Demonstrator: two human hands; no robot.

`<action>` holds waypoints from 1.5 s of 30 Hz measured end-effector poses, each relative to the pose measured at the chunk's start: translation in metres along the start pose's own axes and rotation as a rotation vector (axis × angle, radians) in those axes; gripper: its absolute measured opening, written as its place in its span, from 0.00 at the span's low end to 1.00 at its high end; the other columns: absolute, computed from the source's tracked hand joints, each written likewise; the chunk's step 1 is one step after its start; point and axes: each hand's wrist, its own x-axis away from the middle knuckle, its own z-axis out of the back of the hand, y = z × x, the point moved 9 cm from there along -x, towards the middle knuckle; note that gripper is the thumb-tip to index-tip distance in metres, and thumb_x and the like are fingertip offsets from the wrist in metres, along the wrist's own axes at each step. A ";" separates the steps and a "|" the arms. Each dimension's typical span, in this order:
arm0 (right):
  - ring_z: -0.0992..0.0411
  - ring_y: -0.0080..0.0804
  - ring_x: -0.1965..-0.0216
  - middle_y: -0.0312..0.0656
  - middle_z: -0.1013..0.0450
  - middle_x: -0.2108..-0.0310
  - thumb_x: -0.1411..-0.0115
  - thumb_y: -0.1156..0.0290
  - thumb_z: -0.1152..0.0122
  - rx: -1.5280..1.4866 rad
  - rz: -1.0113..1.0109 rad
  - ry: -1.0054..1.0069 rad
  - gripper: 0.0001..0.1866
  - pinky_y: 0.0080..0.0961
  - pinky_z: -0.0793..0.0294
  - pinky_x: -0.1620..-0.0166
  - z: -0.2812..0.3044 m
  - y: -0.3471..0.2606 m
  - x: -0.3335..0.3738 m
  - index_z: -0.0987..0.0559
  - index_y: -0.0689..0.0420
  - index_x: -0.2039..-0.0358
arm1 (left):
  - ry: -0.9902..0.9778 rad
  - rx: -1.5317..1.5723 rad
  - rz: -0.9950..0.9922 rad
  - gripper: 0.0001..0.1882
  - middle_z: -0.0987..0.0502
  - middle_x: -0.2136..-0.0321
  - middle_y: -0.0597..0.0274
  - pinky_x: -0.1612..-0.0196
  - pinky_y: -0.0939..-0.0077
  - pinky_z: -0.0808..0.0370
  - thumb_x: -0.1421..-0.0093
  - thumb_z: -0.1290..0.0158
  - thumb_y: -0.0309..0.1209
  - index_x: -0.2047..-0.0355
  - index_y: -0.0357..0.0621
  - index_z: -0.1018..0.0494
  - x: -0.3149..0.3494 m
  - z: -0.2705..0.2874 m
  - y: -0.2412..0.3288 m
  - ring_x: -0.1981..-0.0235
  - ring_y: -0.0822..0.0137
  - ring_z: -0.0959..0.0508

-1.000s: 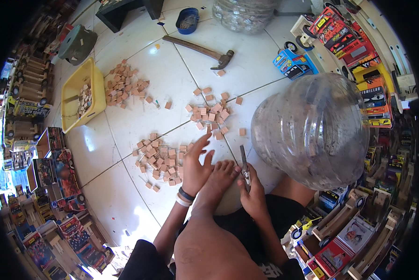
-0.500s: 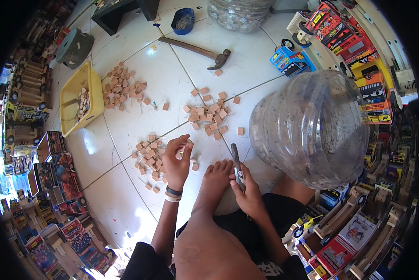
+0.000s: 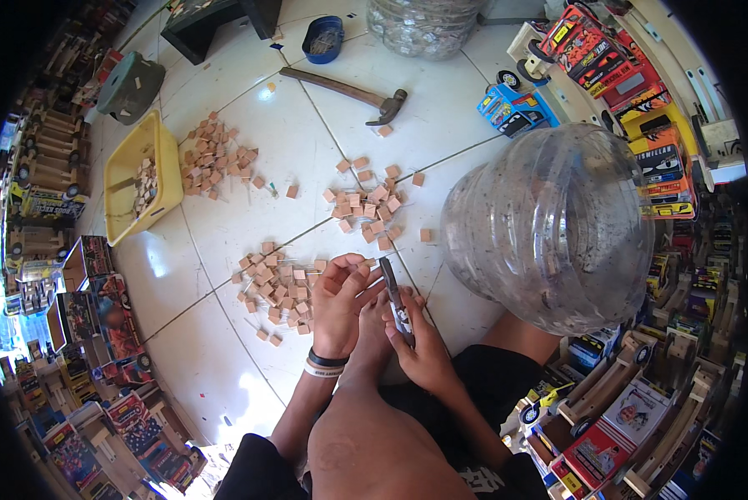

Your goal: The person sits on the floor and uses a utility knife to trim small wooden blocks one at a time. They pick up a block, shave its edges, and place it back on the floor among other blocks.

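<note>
My left hand (image 3: 338,298) is closed in a pinch on a small wooden block (image 3: 370,262), mostly covered by the fingertips. Right beside those fingertips is the dark jaw end of the pliers (image 3: 387,273). My right hand (image 3: 421,348) wraps round the pliers' handles, with the jaws pointing up and away from me. Left of my left hand spreads a pile of small wooden blocks (image 3: 276,287), with thin nails or wires sticking out of some. A second pile of blocks (image 3: 367,207) lies farther off, beyond both hands.
A third block pile (image 3: 213,158) lies beside a yellow tub (image 3: 174,179). Farther back are a hammer (image 3: 341,87) and a blue dish of nails (image 3: 324,54). A big clear plastic container (image 3: 549,233) stands at right. Toy trucks (image 3: 516,108) line both sides. My bare foot (image 3: 374,321) is under the hands.
My left hand has moved right, bringing its pinched fingers up to the pliers. My right hand has shifted left and slightly tilted the pliers. The blocks on the floor lie as before.
</note>
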 end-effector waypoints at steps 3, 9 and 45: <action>0.23 0.38 0.45 0.50 0.24 0.47 0.26 0.73 0.44 0.005 -0.011 0.011 0.33 0.34 0.26 0.40 0.001 -0.001 0.000 0.42 0.62 0.25 | -0.009 0.005 -0.015 0.12 0.21 0.51 0.55 0.43 0.59 0.16 0.27 0.46 0.24 0.47 0.35 0.28 0.000 -0.001 0.002 0.47 0.54 0.16; 0.22 0.37 0.46 0.50 0.25 0.45 0.27 0.74 0.43 0.017 -0.015 0.005 0.33 0.34 0.26 0.40 0.000 -0.004 0.001 0.42 0.62 0.26 | 0.005 0.007 -0.010 0.12 0.21 0.51 0.54 0.43 0.60 0.16 0.28 0.45 0.24 0.47 0.34 0.27 0.002 0.000 0.001 0.47 0.54 0.16; 0.26 0.63 0.39 0.64 0.27 0.41 0.26 0.68 0.44 0.114 0.095 0.054 0.31 0.44 0.28 0.39 0.004 -0.023 -0.001 0.40 0.62 0.28 | -0.032 -0.014 -0.154 0.13 0.20 0.47 0.48 0.40 0.58 0.17 0.26 0.47 0.25 0.45 0.32 0.26 0.008 -0.007 0.009 0.45 0.54 0.17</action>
